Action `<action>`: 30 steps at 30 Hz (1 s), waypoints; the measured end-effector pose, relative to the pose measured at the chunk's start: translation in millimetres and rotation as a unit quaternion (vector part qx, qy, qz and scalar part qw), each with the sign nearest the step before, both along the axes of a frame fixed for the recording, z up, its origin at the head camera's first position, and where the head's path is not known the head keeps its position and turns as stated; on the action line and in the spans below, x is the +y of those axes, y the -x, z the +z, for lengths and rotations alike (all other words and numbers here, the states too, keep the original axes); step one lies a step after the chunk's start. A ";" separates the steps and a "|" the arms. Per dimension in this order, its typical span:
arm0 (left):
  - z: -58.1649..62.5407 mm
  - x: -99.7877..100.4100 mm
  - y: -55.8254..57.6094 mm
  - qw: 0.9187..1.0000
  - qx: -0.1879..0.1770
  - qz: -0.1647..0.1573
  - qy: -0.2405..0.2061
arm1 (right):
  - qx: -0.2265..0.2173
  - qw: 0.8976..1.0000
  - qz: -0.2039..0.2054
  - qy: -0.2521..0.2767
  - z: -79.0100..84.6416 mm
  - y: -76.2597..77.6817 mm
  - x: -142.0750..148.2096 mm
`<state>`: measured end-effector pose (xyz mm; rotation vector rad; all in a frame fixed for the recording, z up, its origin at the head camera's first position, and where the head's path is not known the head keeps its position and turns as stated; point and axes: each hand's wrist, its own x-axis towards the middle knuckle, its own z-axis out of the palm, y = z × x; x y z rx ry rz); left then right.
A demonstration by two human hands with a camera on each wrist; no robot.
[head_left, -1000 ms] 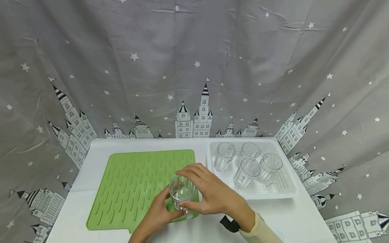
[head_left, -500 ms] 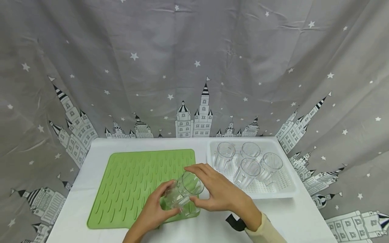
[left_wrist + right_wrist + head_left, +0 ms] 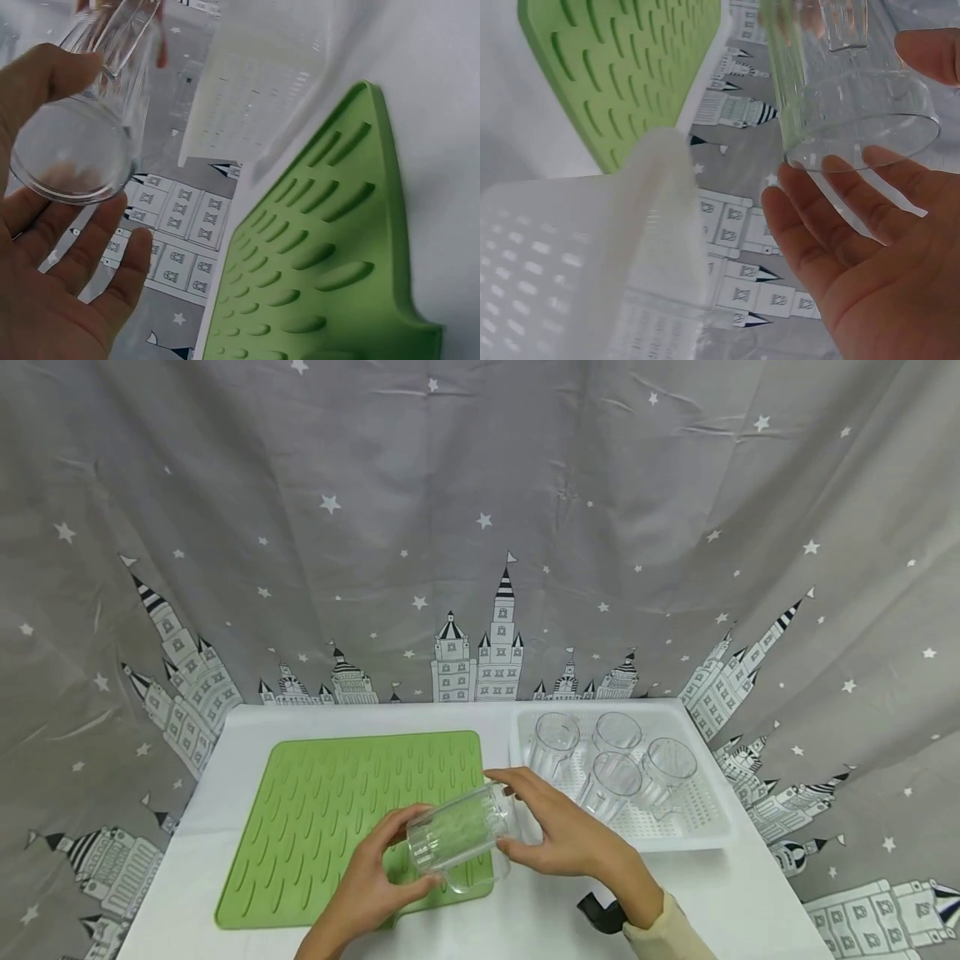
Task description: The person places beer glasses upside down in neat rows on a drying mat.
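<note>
A clear glass mug (image 3: 456, 833) lies almost sideways in the air over the right front part of the green mat (image 3: 315, 810). Its base faces my left hand (image 3: 375, 870), whose thumb and fingers grip the mug around that end. In the left wrist view the thumb crosses the mug's side, just above the round base (image 3: 71, 150). My right hand (image 3: 562, 837) holds the rim end, thumb on one side and fingertips on the other. The right wrist view shows the rim (image 3: 862, 142) at those fingertips and the handle (image 3: 845, 26) on the mug's side.
A white perforated tray (image 3: 708, 833) stands to the right, with several upright clear glass mugs (image 3: 557, 739) in it. The mat has raised ridges and lies on a white-covered table (image 3: 187, 877). Behind hangs a grey curtain (image 3: 375, 552) printed with castles and stars.
The mug has tipped from nearly upright to almost sideways, its rim end swinging right. My right hand has moved right with the rim, while my left hand has shifted slightly left and down.
</note>
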<state>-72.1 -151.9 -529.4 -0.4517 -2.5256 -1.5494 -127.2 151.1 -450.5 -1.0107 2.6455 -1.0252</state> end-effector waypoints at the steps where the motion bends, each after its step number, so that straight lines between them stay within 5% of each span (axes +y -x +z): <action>1: 1.4 -0.4 -0.6 1.000 0.009 -0.001 -0.006 | -0.003 1.000 -0.001 0.003 -1.5 -0.1 1.2; 6: 7.6 -1.8 -1.4 0.999 0.036 0.007 -0.026 | -0.007 1.000 -0.001 0.007 -7.1 -0.9 4.5; 16: 8.4 -9.5 -2.4 0.998 0.003 0.035 -0.047 | -0.016 1.000 -0.016 0.001 -11.8 -1.8 10.5; 30: 10.2 -13.6 -2.4 0.997 0.021 0.045 -0.056 | -0.026 0.999 -0.040 -0.012 -9.5 -3.5 17.0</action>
